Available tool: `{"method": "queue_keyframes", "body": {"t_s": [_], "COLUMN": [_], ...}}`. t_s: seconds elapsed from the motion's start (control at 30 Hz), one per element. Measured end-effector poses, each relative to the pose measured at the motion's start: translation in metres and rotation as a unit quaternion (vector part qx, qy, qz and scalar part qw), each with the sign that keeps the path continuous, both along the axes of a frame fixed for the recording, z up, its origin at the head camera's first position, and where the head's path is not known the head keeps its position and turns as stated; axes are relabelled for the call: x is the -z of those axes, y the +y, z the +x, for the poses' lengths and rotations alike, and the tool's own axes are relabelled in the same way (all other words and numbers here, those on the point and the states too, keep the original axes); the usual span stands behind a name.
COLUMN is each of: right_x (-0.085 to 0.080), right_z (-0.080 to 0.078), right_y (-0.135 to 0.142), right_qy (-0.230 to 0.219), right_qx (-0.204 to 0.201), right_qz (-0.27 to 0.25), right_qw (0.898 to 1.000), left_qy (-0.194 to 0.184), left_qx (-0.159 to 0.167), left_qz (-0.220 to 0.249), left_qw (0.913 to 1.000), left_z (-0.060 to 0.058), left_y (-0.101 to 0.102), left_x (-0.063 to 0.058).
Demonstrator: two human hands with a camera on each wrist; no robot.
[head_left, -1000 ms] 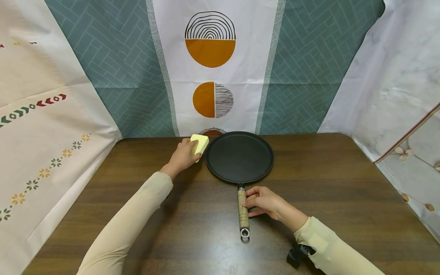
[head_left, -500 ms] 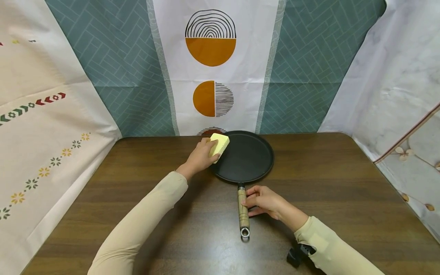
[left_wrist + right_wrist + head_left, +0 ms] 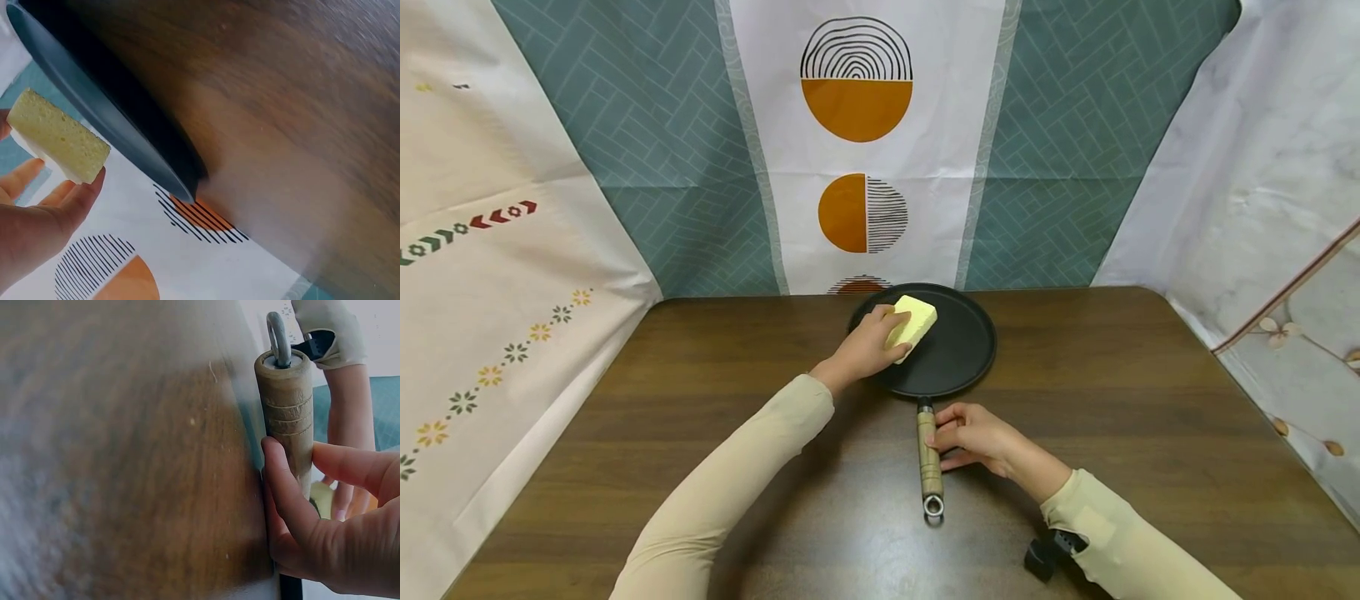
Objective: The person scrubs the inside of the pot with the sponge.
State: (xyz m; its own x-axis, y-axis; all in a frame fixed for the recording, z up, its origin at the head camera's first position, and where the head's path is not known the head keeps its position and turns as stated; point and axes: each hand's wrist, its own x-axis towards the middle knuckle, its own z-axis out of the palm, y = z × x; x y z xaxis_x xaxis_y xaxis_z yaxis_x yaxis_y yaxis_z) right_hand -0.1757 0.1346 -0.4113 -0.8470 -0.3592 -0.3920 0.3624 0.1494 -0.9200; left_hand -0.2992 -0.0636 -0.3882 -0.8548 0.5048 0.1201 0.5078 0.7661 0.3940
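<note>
A black flat round frying pan point(image 3: 961, 348) lies at the back middle of the table, its wooden handle point(image 3: 929, 467) pointing toward me. My left hand point(image 3: 865, 343) grips a pale yellow sponge point(image 3: 917, 321) between thumb and fingers, over the left half of the pan. In the left wrist view the sponge point(image 3: 59, 136) shows its porous face, close over the pan's cooking surface point(image 3: 106, 115). With thumb and fingertips, my right hand point(image 3: 979, 442) holds the handle near its middle. The right wrist view shows the handle point(image 3: 286, 394) between thumb and fingers, its metal ring point(image 3: 279, 340) free.
The brown wooden table point(image 3: 1112, 400) ends at a patterned cloth backdrop point(image 3: 880, 158) just behind the pan. White cloths point(image 3: 1262, 167) hang along the sides. A black wrist device point(image 3: 1052, 557) sits under the right sleeve.
My left hand has carried the sponge rightward, from beside the pan's left edge to over the pan. The right hand and the pan have stayed in place.
</note>
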Motion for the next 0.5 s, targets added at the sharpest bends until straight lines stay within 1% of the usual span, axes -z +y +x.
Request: {"method": "queue_keyframes", "body": {"t_s": [0.17, 0.4, 0.5], "right_x": [0.000, -0.001, -0.001], "right_z": [0.001, 0.000, 0.001], "right_y": [0.000, 0.000, 0.000], "right_qy": [0.001, -0.003, -0.003], "right_qx": [-0.007, -0.001, -0.003], "right_qz": [-0.001, -0.003, -0.001], "right_qw": [1.000, 1.000, 1.000], "left_qy": [-0.009, -0.022, -0.029], "left_qx": [0.020, 0.031, 0.042], "left_qz": [-0.009, -0.030, -0.042], "left_qw": [0.9997, 0.9988, 0.9978], "left_z": [0.002, 0.002, 0.002], "left_y": [0.005, 0.007, 0.008], "left_x": [0.005, 0.013, 0.016]}}
